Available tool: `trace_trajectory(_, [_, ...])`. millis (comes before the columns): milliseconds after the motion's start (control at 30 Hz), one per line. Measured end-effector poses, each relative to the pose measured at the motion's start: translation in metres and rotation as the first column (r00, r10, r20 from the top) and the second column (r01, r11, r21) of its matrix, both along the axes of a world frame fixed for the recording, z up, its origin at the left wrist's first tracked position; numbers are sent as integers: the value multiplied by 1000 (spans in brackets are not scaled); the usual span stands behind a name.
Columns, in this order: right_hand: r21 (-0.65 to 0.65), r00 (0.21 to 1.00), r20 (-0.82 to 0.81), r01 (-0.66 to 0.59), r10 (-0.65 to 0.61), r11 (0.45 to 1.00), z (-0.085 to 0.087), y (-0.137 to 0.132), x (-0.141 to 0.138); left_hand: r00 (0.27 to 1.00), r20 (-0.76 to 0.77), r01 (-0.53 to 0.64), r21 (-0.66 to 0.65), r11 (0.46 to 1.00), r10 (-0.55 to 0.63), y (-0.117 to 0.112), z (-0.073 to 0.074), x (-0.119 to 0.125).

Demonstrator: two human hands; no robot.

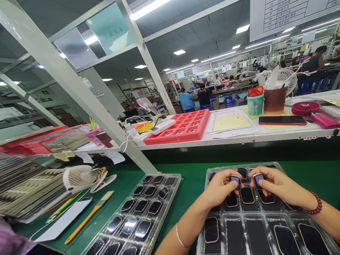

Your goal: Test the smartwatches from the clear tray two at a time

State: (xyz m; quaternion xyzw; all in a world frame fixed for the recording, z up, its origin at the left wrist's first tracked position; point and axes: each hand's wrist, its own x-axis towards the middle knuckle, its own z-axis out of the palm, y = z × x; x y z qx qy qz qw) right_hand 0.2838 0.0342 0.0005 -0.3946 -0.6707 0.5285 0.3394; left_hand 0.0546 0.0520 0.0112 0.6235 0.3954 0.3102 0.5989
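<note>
My left hand (219, 186) is closed on a smartwatch body (235, 181) whose lit screen shows a QR-like code. A second smartwatch body (259, 180), also lit with a code, is held in my right hand (275, 184), the thumb against its screen. Both hands are over a clear plastic tray (235, 215) of dark-screened watch bodies, with several pockets bare of watches. One watch body (247, 195) lies in the tray just below and between my hands. Another tray of watch bodies (141, 205) stands to the left.
Left on the green bench (101, 226) are a brush (89, 217), a white fan (79, 178) and stacked trays (26, 187). Above, a shelf carries a red foam tray (183, 127), papers (231, 122), a phone (282, 120) and cups (275, 101). Other people sit in the background.
</note>
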Motion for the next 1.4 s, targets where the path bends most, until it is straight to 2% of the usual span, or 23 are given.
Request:
trace_trajectory(300, [19, 1000, 9, 3, -3, 1000, 1, 0, -1, 1000, 2, 5, 4, 1000, -5, 0, -1, 0])
trace_trajectory(467, [-16, 999, -33, -6, 5, 1000, -3, 2, 1, 999, 23, 22, 13, 1000, -22, 1, -1, -1])
trace_trajectory(600, [77, 999, -27, 34, -32, 996, 0, -1, -1, 998, 65, 25, 13, 1000, -25, 1, -3, -1])
trace_trajectory(667, [113, 999, -47, 17, -12, 993, 2, -3, -2, 994, 108, 17, 23, 1000, -19, 1, -3, -1])
trace_trajectory(833, [4, 998, -59, -22, 22, 1000, 1, -2, 0, 991, 129, 15, 35, 999, -19, 0, -1, 0])
trace_trajectory(1000, [41, 999, -8, 31, -31, 999, -1, 2, 2, 999, 49, -18, 9, 1000, 18, 1, -1, 0])
trace_trajectory(1400, [-35, 996, -75, -53, 51, 998, -2, -3, -1, 983, 184, -9, 24, 1000, 5, 2, -2, 0])
